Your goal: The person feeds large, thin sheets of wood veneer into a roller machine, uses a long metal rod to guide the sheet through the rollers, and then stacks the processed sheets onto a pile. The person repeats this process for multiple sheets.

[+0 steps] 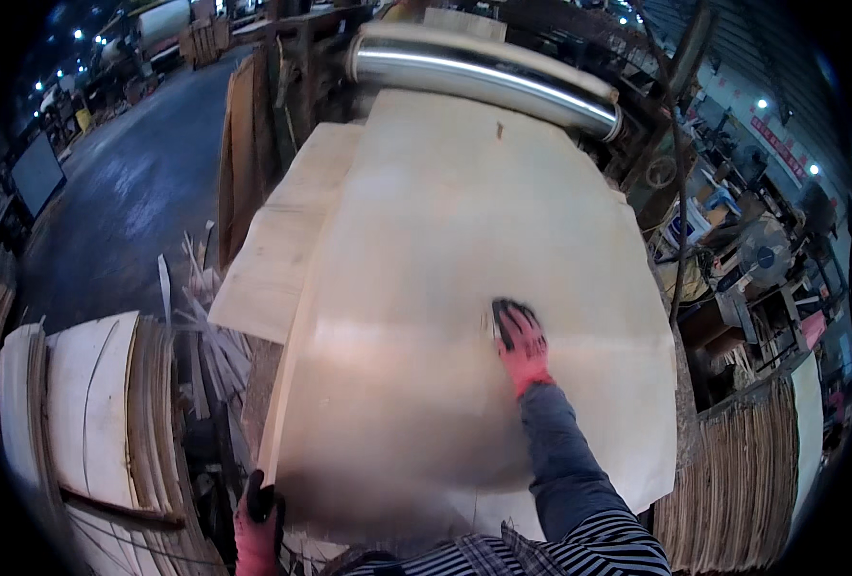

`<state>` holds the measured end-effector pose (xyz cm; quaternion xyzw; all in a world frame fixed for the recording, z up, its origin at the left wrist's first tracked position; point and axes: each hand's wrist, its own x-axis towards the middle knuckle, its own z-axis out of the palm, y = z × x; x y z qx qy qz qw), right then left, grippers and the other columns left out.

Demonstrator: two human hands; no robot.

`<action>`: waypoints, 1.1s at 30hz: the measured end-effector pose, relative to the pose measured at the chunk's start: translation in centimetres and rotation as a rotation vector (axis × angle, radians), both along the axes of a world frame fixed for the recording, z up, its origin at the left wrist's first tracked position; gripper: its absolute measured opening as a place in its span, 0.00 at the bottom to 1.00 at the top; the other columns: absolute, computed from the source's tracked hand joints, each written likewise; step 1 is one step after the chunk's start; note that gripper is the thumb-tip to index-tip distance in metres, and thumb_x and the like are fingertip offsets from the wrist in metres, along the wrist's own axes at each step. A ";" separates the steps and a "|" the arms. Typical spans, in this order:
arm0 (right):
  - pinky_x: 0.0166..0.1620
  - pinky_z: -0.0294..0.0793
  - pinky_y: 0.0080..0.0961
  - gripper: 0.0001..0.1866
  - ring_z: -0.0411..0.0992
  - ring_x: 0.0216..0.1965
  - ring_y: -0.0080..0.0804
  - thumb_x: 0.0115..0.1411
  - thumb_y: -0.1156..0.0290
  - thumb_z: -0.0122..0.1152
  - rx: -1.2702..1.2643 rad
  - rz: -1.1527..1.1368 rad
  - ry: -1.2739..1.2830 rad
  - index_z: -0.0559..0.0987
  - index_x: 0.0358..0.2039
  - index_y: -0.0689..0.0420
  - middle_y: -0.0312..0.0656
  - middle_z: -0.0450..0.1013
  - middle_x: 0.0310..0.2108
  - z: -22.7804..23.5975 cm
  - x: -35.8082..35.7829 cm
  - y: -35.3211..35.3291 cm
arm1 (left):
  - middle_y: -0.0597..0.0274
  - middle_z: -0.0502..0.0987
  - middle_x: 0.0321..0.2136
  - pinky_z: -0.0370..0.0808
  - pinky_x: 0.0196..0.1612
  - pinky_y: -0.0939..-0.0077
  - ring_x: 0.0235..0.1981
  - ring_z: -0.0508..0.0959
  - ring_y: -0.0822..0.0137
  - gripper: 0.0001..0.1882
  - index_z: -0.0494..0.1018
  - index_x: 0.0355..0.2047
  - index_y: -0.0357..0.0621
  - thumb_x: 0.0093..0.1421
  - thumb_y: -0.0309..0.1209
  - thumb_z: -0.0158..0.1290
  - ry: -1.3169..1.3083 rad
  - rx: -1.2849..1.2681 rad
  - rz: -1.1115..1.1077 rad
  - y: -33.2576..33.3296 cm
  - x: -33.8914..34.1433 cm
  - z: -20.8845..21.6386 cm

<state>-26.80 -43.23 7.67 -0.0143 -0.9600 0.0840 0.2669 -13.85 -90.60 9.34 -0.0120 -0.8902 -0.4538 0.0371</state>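
A wide, pale sheet of wood veneer [445, 240] stretches before me, from near my body to a shiny metal roller [484, 82] at the far end. My right hand [520, 341], in a pink glove with black fingers, lies over the sheet right of its middle. Its thumb looks apart from the fingers; the fingertips are a little blurred. At the near left corner my left hand [259, 526], gloved alike, has its fingers closed round the sheet's edge. Another veneer piece [277, 240] sticks out beneath on the left. The sheet's near part is smeared by motion.
Stacked veneer sheets stand at the lower left [95, 413] and lower right [738, 485]. Loose wood strips [217, 346] lie beside the left edge. A fan [764, 252] and a white bucket [687, 226] are among clutter on the right. A dark floor [143, 182] runs along the left.
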 end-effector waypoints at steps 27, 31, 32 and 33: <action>0.52 0.60 0.45 0.29 0.63 0.50 0.57 0.58 0.53 0.41 -0.019 -0.002 -0.010 0.65 0.50 0.65 0.58 0.63 0.49 5.1 34.3 -10.5 | 0.51 0.64 0.50 0.60 0.54 0.71 0.51 0.65 0.63 0.28 0.56 0.55 0.32 0.57 0.32 0.47 -0.319 0.941 -0.459 -0.1 -0.5 5.4; 0.49 0.64 0.46 0.35 0.67 0.44 0.56 0.51 0.44 0.45 -0.015 -0.043 -0.143 0.70 0.44 0.67 0.56 0.68 0.42 8.4 30.2 -10.3 | 0.43 0.59 0.53 0.54 0.58 0.61 0.55 0.59 0.49 0.28 0.60 0.53 0.36 0.53 0.34 0.48 0.048 -0.376 -0.343 -2.6 -0.3 -5.3; 0.49 0.64 0.45 0.33 0.67 0.44 0.54 0.52 0.47 0.46 0.025 -0.003 -0.112 0.70 0.44 0.66 0.55 0.69 0.42 8.9 28.2 -10.0 | 0.43 0.61 0.52 0.53 0.57 0.57 0.54 0.59 0.47 0.28 0.62 0.51 0.37 0.51 0.36 0.50 0.143 -0.329 -0.452 -2.5 0.5 -8.3; 0.48 0.65 0.44 0.31 0.68 0.43 0.52 0.49 0.50 0.51 0.030 0.001 -0.075 0.70 0.44 0.65 0.53 0.69 0.43 8.9 26.7 -9.4 | 0.43 0.63 0.50 0.54 0.56 0.55 0.53 0.60 0.47 0.28 0.62 0.50 0.36 0.49 0.35 0.52 0.281 -0.532 -0.386 -0.6 0.6 -5.8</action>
